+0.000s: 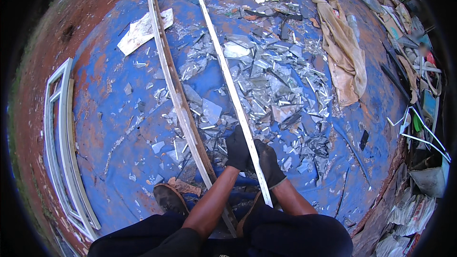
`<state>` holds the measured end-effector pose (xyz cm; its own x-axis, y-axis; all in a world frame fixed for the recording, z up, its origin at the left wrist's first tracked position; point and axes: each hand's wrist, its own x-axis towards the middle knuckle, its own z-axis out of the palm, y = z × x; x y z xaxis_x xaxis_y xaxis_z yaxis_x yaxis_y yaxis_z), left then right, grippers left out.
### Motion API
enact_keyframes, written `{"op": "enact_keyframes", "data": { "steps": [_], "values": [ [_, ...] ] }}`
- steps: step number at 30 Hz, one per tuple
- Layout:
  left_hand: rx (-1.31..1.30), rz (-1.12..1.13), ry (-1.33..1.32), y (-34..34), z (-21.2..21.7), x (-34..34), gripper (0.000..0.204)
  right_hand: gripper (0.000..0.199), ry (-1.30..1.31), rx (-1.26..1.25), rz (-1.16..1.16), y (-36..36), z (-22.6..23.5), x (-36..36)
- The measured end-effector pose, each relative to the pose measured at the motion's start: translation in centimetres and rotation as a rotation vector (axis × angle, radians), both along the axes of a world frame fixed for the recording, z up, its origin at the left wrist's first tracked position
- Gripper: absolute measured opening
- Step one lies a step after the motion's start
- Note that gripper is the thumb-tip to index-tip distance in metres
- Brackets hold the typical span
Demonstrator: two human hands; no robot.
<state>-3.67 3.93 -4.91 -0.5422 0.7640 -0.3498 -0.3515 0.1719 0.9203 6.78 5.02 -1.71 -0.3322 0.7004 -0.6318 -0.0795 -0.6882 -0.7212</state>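
Observation:
A long white strip (232, 85), like a bar from a window frame, slants up from between my knees, away from me and to the left. My left hand (237, 148), in a dark glove, is closed at its left side. Just nearer to me, my right hand (269, 163), gloved too, grips it from the right. The fingers are partly hidden by the strip and by shadow. Left of my hands lies a second long bar (173, 88), whitish and brown, running between my feet. Broken glass (266, 83) is heaped beyond and right of my hands.
A blue tarp (119, 133) covers the ground, strewn with shards. White frames (61, 114) lie at the left edge. A crumpled pale sheet (138, 33) is at the far left, a tan cloth (342, 52) at the far right. Mixed scrap (428, 183) piles along the right edge.

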Motion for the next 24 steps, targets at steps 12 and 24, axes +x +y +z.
{"op": "enact_keyframes", "data": {
  "steps": [12,24],
  "values": [
    [-0.095,0.159,-0.334,1.7,4.5,1.1,0.048,0.04,-0.185,0.185,-0.204,0.2,0.6,0.8],
    [-0.163,0.048,-0.426,1.4,2.8,-0.1,0.043,0.041,-0.124,0.153,-0.004,-0.4,3.3,0.2]
  ]
}}
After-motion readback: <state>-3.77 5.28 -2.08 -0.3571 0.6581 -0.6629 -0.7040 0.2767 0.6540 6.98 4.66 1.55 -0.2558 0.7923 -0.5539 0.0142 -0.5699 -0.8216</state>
